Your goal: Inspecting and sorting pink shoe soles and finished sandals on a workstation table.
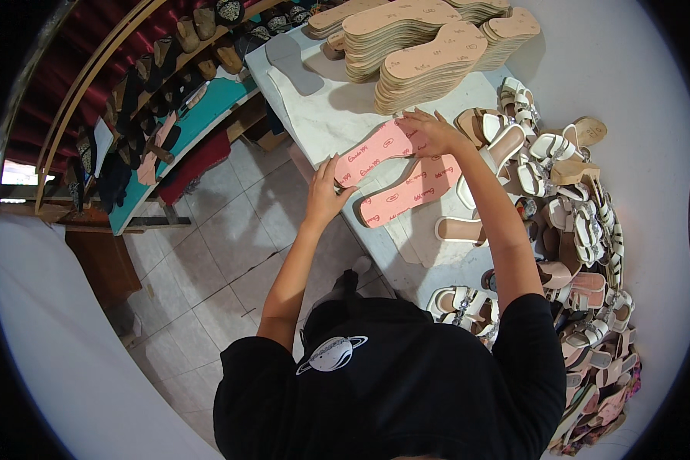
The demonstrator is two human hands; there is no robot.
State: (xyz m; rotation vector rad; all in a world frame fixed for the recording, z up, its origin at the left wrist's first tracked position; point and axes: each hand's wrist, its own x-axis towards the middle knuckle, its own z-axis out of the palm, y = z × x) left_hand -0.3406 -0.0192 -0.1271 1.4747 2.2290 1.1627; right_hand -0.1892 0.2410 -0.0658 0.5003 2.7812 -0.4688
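A pink shoe insole (pixel 376 157) with red print lies between my hands, tilted across the white table top. My left hand (pixel 327 193) grips its narrower near-left end, fingers along the outer edge and thumb on the side toward me. At the wider far-right end, my right hand (pixel 429 133) has its fingers bent over the insole and covers part of it. Just nearer to me rests a second pink insole (pixel 411 193) with the same print, untouched. Beside that one stand white sandals (pixel 468 184), close to my right forearm.
Tall stacks of tan insole boards (pixel 429 61) fill the table's far side. A grey sole-shaped piece (pixel 294 66) lies at the far left corner. Many white sandals (pixel 540 169) crowd the right side along the wall. Shelves with shoe lasts (pixel 157 84) stand left, past the tiled floor (pixel 207 253).
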